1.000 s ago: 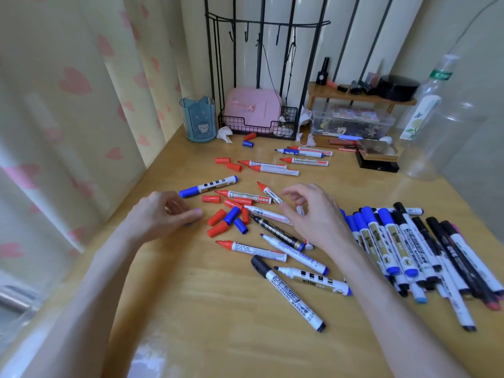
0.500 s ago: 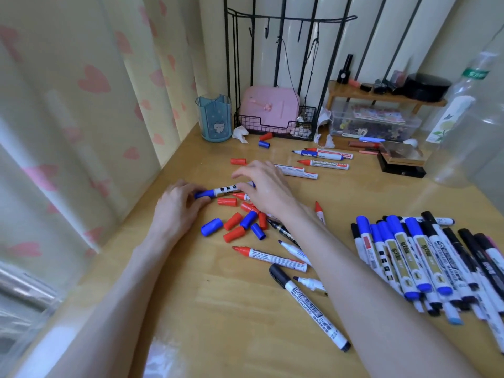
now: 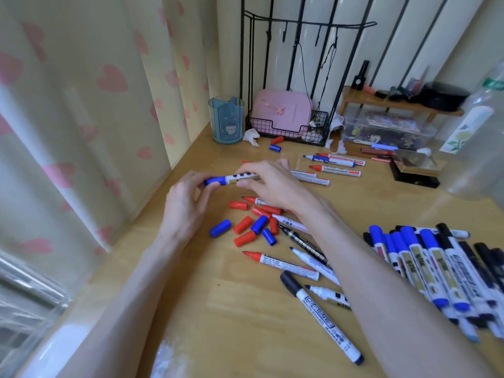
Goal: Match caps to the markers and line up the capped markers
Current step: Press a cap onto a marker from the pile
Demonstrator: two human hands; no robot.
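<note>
blue-capped marker (image 3: pixel 231 179) held between left hand (image 3: pixel 188 203) and right hand (image 3: pixel 270 184).

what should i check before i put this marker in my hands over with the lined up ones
1. Grip: left hand and right hand both hold the held marker: ok.
2. Blue cap pushed fully home: cannot tell, the left hand covers part of the joint.
3. Cap colour matches the ink: cannot tell, the tip is hidden.
4. Row of capped markers on the right is neat enough to join: not ok, they overlap and lie askew.
5. Loose caps close by for the uncapped red marker: ok.
</note>
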